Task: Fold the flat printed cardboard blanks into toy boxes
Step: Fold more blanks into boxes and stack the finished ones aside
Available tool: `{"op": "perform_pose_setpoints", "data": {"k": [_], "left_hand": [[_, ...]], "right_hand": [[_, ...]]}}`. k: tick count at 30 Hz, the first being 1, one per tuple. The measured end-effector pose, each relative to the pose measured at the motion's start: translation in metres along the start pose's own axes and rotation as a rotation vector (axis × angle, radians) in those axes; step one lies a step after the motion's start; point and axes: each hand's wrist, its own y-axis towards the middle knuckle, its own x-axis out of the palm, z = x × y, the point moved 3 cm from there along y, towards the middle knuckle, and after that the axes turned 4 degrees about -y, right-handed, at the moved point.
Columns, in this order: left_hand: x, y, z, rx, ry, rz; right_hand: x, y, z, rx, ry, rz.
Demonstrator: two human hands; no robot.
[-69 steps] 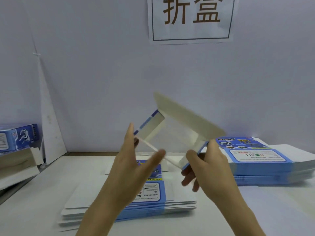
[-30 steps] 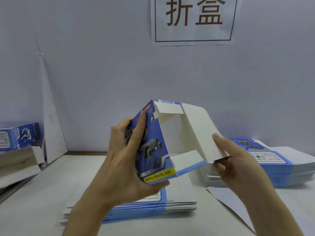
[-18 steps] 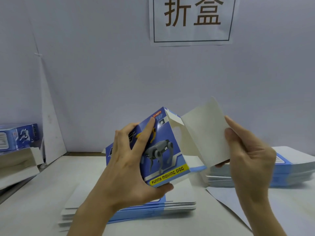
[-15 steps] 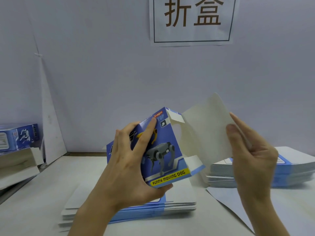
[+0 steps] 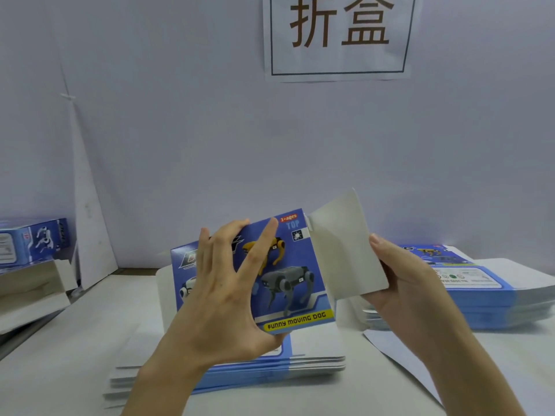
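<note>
Centrally, left hand (image 5: pixel 222 295) grips the half-formed blue printed cardboard box (image 5: pixel 288 274), fingers spread across its face; right hand (image 5: pixel 402 289), at 3 o'clock, pinches its open white end flap (image 5: pixel 345 250). Squeezing may skew the walls, so the flap mis-tucks.

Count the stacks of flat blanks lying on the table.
2. The middle stack lies partly behind the left hand; the right stack lies partly behind the right hand. Others may be hidden.

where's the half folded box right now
Head view, centre: the box is held up between the left hand and right hand, above the near stack of flat blanks.
</note>
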Motion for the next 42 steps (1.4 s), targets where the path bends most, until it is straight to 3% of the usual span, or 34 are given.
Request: {"op": "perform_pose_setpoints", "data": {"k": [4, 8, 14, 20, 24, 29, 33, 42], "left_hand": [[-0.001, 0.000, -0.004, 0.016, -0.003, -0.003], [-0.007, -0.002, -0.010, 0.009, -0.008, 0.017], [-0.001, -0.003, -0.007, -0.085, -0.106, -0.028], [0.006, -0.005, -0.007, -0.078, -0.104, -0.058], [0.001, -0.004, -0.005, -0.074, -0.115, -0.036], [-0.005, -0.002, -0.002, -0.070, -0.104, -0.024], [-0.003, 0.000, 0.004, -0.026, -0.065, -0.001], [0.002, 0.002, 0.009, -0.049, 0.077, 0.056]], "right_hand": [[0.005, -0.002, 0.006, 0.064, -0.016, -0.028], [0.001, 0.004, 0.014, -0.055, -0.391, 0.195], [-0.003, 0.002, 0.007, -0.053, -0.322, 0.190], [-0.006, 0.002, 0.005, -0.196, -0.369, 0.323], [-0.002, 0.001, 0.004, -0.167, -0.310, 0.226], [-0.006, -0.001, -0.002, -0.250, -0.329, 0.268], [0.000, -0.004, -0.005, -0.255, -0.300, 0.176], [0.033, -0.010, 0.005, -0.444, -0.489, 0.015]]}}
